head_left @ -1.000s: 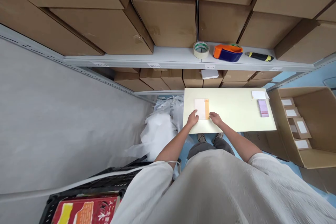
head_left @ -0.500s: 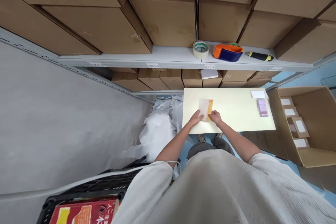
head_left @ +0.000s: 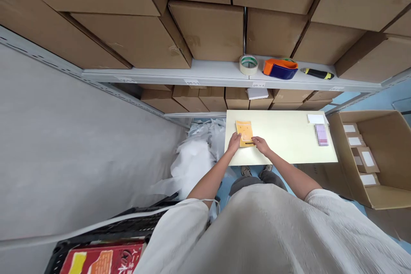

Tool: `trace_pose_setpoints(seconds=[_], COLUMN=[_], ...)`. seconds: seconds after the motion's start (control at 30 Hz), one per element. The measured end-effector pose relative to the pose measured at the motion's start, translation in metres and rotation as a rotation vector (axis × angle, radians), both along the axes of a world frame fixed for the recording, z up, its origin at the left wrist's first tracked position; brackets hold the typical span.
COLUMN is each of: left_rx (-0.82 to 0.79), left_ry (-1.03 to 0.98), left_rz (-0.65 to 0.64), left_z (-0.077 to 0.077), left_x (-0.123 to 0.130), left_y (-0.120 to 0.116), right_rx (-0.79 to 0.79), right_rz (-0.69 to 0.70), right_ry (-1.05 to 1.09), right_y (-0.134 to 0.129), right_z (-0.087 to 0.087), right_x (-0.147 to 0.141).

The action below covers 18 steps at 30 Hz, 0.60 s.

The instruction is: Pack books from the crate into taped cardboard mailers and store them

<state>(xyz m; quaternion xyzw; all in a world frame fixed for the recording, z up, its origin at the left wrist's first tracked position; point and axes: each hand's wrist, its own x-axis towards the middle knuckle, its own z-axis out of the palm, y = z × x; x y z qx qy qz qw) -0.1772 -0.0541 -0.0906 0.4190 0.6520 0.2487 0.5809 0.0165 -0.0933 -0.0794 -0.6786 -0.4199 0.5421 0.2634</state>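
Observation:
Over the left part of the pale table point(head_left: 289, 141) I hold a small orange book point(head_left: 245, 130), its printed orange face turned up. A dark strip shows near its lower edge. My left hand point(head_left: 234, 141) grips the lower left side, thumb on the cover. My right hand point(head_left: 260, 144) pinches the lower right corner between thumb and fingers. Whether the book touches the tabletop I cannot tell.
A white slip point(head_left: 316, 118) and a blurred purple item point(head_left: 321, 134) lie at the table's right end. An open carton point(head_left: 385, 154) stands beyond. The shelf above bears a tape roll point(head_left: 248, 65), an orange-blue tape dispenser point(head_left: 280, 69) and a black-yellow cutter point(head_left: 317, 73). White plastic point(head_left: 192, 162) heaps at left.
The book has been turned over: a whitish face with an orange strip was up, now the orange printed face is. Both hands have shifted slightly left with it.

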Motion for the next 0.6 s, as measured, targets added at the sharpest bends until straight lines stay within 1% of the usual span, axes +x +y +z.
trace_pose_setpoints(seconds=[0.1, 0.17, 0.23, 0.3, 0.4, 0.43, 0.5, 0.6], left_rx=[0.036, 0.096, 0.174, 0.231, 0.226, 0.213, 0.187, 0.153], left_ry=[0.159, 0.285, 0.356, 0.372, 0.417, 0.445, 0.498, 0.560], left_rz=[-0.084, -0.165, -0.290, -0.448, -0.642, -0.681, -0.720, -0.715], left_z=[-0.005, -0.008, -0.012, -0.015, -0.018, -0.019, -0.021, -0.024], left_x=[-0.018, -0.023, -0.025, -0.024, -0.023, -0.023, -0.025, -0.029], left_y=[-0.004, -0.011, -0.020, -0.031, -0.044, -0.046, -0.046, -0.035], right_rx=[0.027, 0.061, 0.117, 0.166, 0.171, 0.165, 0.148, 0.124], right_rz=[0.093, 0.206, 0.360, 0.529, 0.762, 0.829, 0.930, 0.986], right_ry=[-0.146, -0.259, -0.372, -0.477, -0.615, -0.648, -0.688, -0.704], right_y=[-0.006, -0.010, -0.015, -0.021, -0.029, -0.031, -0.031, -0.023], right_z=[-0.010, -0.013, -0.015, -0.015, -0.016, -0.016, -0.017, -0.019], right_x=[0.003, 0.005, 0.006, 0.006, 0.006, 0.006, 0.004, -0.003])
